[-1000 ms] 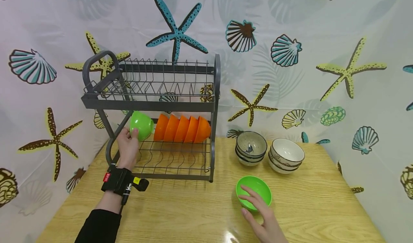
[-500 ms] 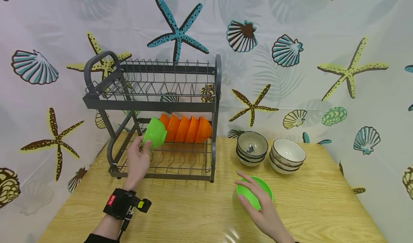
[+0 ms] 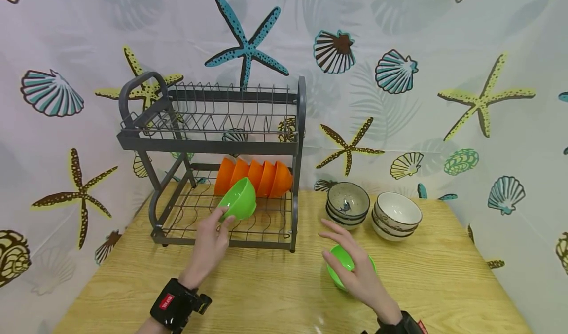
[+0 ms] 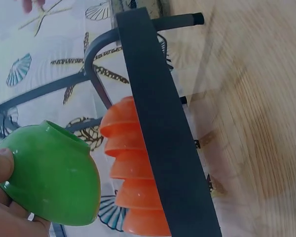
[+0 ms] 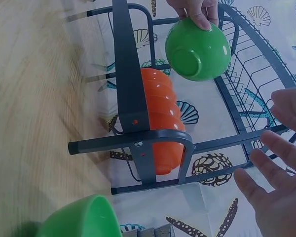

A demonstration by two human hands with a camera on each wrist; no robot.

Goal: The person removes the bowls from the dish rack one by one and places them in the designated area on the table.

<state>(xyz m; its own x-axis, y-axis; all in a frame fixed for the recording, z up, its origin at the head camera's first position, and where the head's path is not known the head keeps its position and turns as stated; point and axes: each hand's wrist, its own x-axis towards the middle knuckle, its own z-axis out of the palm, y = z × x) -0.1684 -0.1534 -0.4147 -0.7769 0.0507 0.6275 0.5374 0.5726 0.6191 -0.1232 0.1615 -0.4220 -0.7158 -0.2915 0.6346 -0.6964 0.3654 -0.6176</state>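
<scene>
My left hand [image 3: 210,242] pinches a green bowl [image 3: 240,199] by its rim, thumb on one side and fingers on the other. The bowl is tilted in front of the dish rack's lower tier; its round foot shows in the right wrist view [image 5: 187,61]. Behind it, several orange bowls [image 3: 225,176] stand on edge in a row on the lower tier of the dark grey dish rack [image 3: 208,146]. My right hand [image 3: 355,270] holds nothing, its fingers spread. It hovers over a second green bowl [image 3: 340,256] on the table and partly hides it.
A stack of grey speckled bowls [image 3: 348,201] and a stack of white bowls [image 3: 398,210] stand on the wooden table [image 3: 275,289], right of the rack. The rack's upper tier [image 3: 230,112] hangs above the orange bowls. A patterned cloth [image 3: 284,23] forms the backdrop.
My left hand has drawn the green bowl out from the lower tier's left end, to the right and toward me, tilting it. My right hand has shifted slightly upward over the other green bowl.
</scene>
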